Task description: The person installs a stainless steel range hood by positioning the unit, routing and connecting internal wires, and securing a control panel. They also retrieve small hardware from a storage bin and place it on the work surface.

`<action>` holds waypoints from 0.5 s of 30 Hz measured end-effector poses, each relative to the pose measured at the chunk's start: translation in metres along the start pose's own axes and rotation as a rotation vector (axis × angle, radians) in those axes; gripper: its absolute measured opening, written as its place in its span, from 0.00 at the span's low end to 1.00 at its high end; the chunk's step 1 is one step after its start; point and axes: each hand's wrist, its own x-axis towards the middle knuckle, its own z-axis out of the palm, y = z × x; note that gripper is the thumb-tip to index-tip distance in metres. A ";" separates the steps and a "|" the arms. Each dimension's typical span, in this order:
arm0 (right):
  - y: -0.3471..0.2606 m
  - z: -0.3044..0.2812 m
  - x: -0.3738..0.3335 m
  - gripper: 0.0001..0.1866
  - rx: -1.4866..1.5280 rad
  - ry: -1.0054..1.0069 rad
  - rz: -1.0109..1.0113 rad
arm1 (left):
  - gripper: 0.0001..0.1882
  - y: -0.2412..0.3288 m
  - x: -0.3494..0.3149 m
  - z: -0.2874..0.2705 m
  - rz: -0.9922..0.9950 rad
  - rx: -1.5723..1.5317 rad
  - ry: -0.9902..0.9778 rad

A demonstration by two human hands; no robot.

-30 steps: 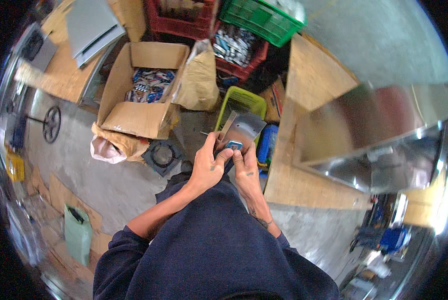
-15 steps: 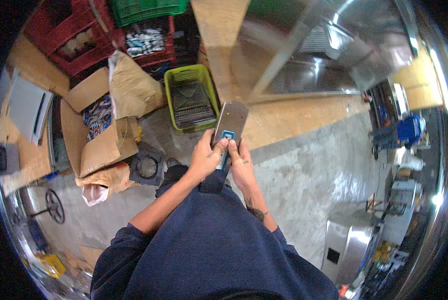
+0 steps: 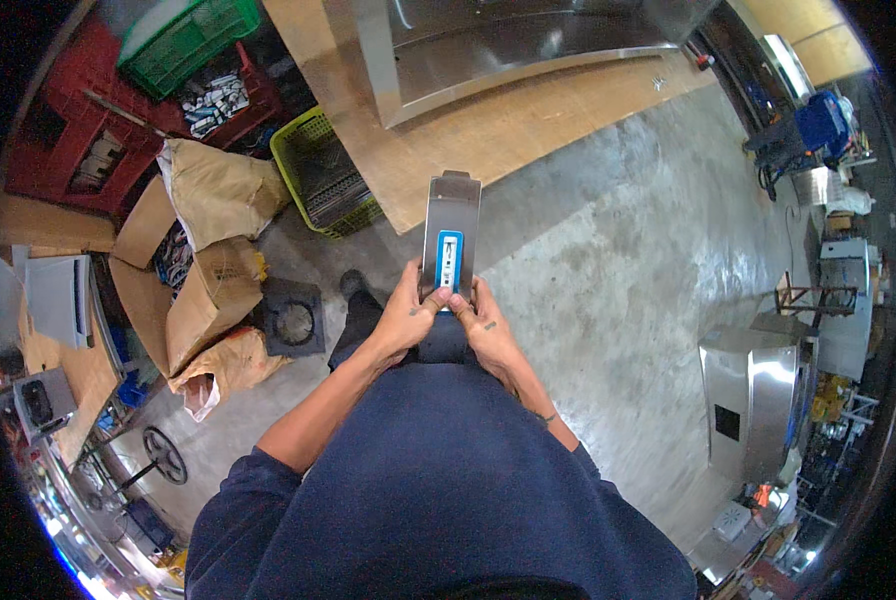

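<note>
Held out in front of my body is a narrow metal plate (image 3: 458, 205) with a blue and white label (image 3: 449, 262) on its face. My left hand (image 3: 405, 318) grips its lower left edge, and my right hand (image 3: 481, 325) grips the lower right edge. Both thumbs press close together at the bottom end of the label. The fingers wrap behind the plate, where they are mostly hidden. The plate's far end points away from me, over the concrete floor.
A yellow-green basket (image 3: 278, 150) with dark metal parts stands ahead left, by a wooden board (image 3: 408, 195) bearing a large stainless steel piece (image 3: 528, 78). Left are an open cardboard box (image 3: 138, 270), a sack (image 3: 223, 190) and red crates (image 3: 118, 90). A steel cabinet (image 3: 748, 400) stands right.
My view has turned to the right, so the basket, box and crates sit farther left. My thumbs have slid down the plate, uncovering more of the label. Both hands still hold it.
</note>
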 end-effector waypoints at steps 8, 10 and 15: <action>0.010 -0.033 -0.008 0.19 0.077 0.115 0.051 | 0.25 -0.013 0.019 0.037 -0.060 0.368 0.029; 0.002 -0.043 -0.008 0.20 0.312 0.111 0.163 | 0.25 -0.008 0.027 0.041 -0.141 0.196 -0.014; -0.002 -0.064 -0.015 0.23 0.396 0.075 0.227 | 0.27 -0.006 0.043 0.045 -0.279 -0.017 -0.126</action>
